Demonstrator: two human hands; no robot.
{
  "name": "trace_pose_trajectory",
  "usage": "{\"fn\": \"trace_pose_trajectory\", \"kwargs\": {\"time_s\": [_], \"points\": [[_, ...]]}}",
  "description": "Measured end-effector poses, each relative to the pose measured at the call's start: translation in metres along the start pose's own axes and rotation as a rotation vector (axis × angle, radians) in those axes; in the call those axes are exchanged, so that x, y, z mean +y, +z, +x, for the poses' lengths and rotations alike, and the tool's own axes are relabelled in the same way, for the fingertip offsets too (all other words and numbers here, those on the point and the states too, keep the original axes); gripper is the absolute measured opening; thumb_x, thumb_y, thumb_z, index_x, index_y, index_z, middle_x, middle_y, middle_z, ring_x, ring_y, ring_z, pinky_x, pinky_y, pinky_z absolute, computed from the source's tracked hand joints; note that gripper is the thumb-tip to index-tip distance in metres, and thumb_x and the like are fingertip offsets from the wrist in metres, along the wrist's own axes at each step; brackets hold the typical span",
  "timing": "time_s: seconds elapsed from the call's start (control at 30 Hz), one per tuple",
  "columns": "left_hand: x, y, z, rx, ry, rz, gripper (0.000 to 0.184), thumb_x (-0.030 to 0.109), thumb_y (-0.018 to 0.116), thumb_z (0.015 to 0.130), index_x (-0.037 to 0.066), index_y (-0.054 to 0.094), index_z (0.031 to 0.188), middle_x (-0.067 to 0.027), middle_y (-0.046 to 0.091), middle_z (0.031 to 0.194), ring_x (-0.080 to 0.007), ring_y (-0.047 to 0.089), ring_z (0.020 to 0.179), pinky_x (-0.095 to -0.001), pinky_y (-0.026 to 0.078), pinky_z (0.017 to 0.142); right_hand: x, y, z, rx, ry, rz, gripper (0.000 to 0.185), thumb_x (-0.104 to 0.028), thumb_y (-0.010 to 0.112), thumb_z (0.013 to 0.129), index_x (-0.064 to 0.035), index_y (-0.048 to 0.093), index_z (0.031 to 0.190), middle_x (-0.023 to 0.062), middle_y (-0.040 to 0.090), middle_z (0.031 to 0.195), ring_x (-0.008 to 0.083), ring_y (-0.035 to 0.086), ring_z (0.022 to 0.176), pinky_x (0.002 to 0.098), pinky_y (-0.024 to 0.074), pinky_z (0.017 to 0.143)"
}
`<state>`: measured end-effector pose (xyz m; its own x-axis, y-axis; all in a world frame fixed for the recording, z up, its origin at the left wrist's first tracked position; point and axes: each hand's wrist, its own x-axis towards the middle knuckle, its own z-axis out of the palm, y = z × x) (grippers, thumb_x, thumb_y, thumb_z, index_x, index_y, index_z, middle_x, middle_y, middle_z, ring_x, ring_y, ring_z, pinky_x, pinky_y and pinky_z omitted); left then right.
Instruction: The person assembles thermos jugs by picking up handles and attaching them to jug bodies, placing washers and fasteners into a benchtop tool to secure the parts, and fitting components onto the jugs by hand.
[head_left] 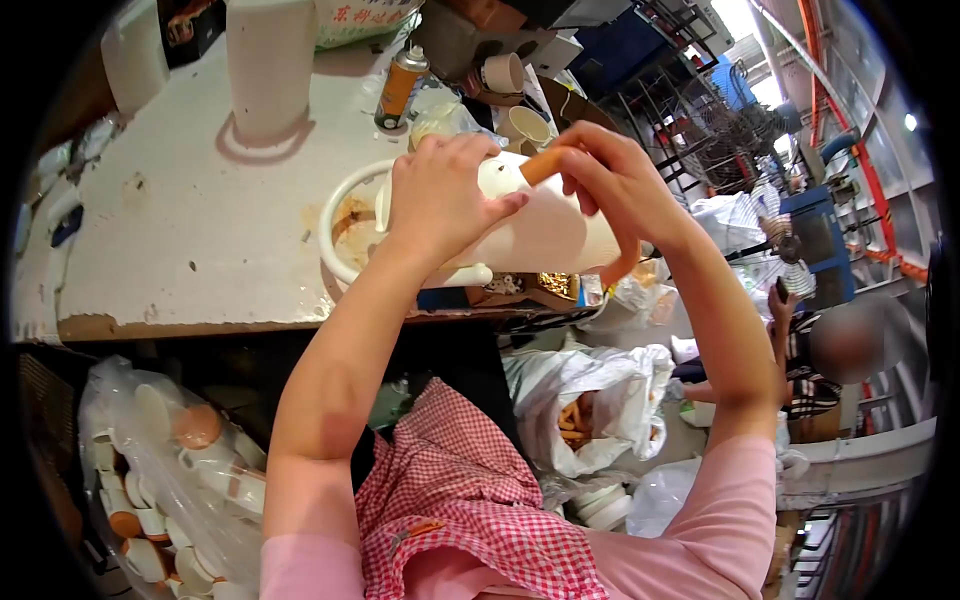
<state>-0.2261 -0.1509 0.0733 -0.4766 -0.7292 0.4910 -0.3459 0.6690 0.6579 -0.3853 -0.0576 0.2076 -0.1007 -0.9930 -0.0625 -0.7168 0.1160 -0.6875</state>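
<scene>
A white cylindrical jug [545, 230] lies on its side at the table's right edge. My left hand [440, 190] is closed over its left end, thumb pointing right along the body. In my right hand [615, 180], pinched between thumb and fingers, is an orange curved handle [543, 168]. One tip of this handle reaches the jug's upper side near a small dark hole; its other end curves down past the jug's right end. A white ring-shaped tube [328, 235] is at the jug's left, partly hidden behind my left hand and forearm.
Behind stand a spray can [402, 88] and another white jug [270, 75]. A box of brass-coloured small parts [556, 286] sits below the held jug. Bags of orange handles [577, 418] and white-and-orange pieces [150, 490] are below the table. Another person [815, 365] is at right.
</scene>
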Motion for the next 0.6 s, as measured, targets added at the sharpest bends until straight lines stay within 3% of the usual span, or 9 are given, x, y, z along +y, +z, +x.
{"fn": "trace_pose_trajectory", "kwargs": {"time_s": [0.2, 0.27, 0.43, 0.57, 0.6], "points": [[-0.002, -0.001, -0.001, 0.029, -0.03, -0.048, 0.054, 0.048, 0.078, 0.073, 0.014, 0.069, 0.114, -0.0004, 0.068, 0.117, -0.0226, 0.056, 0.118, -0.0431, 0.042, 0.097, 0.018, 0.009, 0.046, -0.022, 0.091, -0.163, 0.027, -0.03, 0.068, 0.094, -0.0033, 0.064, 0.092, -0.0017, 0.059, 0.072, 0.0044, 0.051, 0.056, 0.0231, 0.0406, 0.05], [-0.001, -0.003, -0.001, -0.005, -0.066, -0.077, 0.054, 0.048, 0.077, 0.074, 0.014, 0.069, 0.114, 0.0, 0.068, 0.116, -0.0223, 0.056, 0.118, -0.0429, 0.042, 0.097, 0.019, 0.011, 0.048, -0.067, 0.203, -0.055, 0.032, -0.035, 0.073, 0.091, -0.0038, 0.066, 0.091, -0.003, 0.059, 0.068, 0.0035, 0.048, 0.053, 0.0229, 0.0379, 0.047], [-0.005, -0.006, 0.0, -0.052, -0.033, -0.023, 0.052, 0.047, 0.075, 0.076, 0.014, 0.069, 0.116, 0.0006, 0.068, 0.116, -0.0209, 0.057, 0.116, -0.0437, 0.041, 0.097, 0.024, 0.014, 0.05, -0.11, 0.181, 0.085, 0.026, -0.029, 0.068, 0.098, -0.003, 0.07, 0.1, -0.0041, 0.062, 0.069, 0.0011, 0.044, 0.051, 0.0197, 0.0346, 0.046], [-0.007, -0.001, -0.001, -0.028, -0.036, -0.015, 0.052, 0.046, 0.074, 0.077, 0.014, 0.068, 0.117, 0.0, 0.068, 0.116, -0.0204, 0.057, 0.117, -0.044, 0.042, 0.096, 0.024, 0.013, 0.05, -0.115, 0.183, 0.042, 0.027, -0.03, 0.069, 0.097, -0.0036, 0.071, 0.099, -0.0029, 0.065, 0.074, 0.0002, 0.043, 0.051, 0.0192, 0.0336, 0.045], [-0.007, -0.002, 0.0, -0.023, -0.038, -0.013, 0.052, 0.046, 0.074, 0.076, 0.014, 0.068, 0.118, 0.0, 0.068, 0.116, -0.0203, 0.056, 0.117, -0.0438, 0.042, 0.096, 0.019, 0.012, 0.051, -0.118, 0.186, -0.03, 0.026, -0.03, 0.071, 0.096, -0.0037, 0.071, 0.098, -0.0022, 0.066, 0.075, 0.0017, 0.046, 0.053, 0.0207, 0.0372, 0.047]]}}
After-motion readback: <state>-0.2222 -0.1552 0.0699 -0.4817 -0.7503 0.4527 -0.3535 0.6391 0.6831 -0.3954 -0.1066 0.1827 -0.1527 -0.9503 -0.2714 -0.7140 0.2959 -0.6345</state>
